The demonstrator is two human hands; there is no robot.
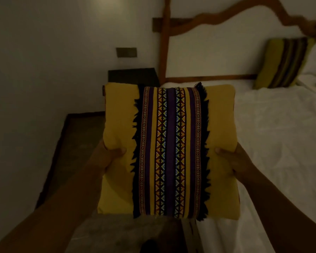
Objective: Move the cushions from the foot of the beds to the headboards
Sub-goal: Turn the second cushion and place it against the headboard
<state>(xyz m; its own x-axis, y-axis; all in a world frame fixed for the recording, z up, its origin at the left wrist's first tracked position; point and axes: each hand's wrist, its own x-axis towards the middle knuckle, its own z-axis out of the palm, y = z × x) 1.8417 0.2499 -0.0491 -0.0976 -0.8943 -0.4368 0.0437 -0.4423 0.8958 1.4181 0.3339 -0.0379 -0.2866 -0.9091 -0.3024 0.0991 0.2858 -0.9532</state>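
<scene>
Mustard-yellow cloth with a dark fringed band of woven purple and orange patterns is filling the middle of my view: I am holding the cushion [169, 150] up in front of me, face toward me, its patterned stripe running straight away from my body toward the headboard [204, 28]. My left hand [106, 154] is clamping the left edge and my right hand [230, 157] is clamping the right edge, each with the thumb pressed onto the front face and the fingers hidden behind, so both hands are closed on the fabric at about the same height, a little below its middle. Both arms are reaching forward, roughly level with each other, elbows low and out of view. The cushion is hanging in the air over the near left edge of the bed [274, 143], partly above the floor beside it, and touching neither as far as I can tell. The spot I am aiming for lies ahead and to the right: the headboard is rising beyond the cushion's far edge, and a second cushion [283, 63] is already leaning against it on the far right. I judge the empty stretch of headboard lies nearly straight ahead, so both hands need to carry forward together, with my right hand slightly nearer the mattress.
</scene>
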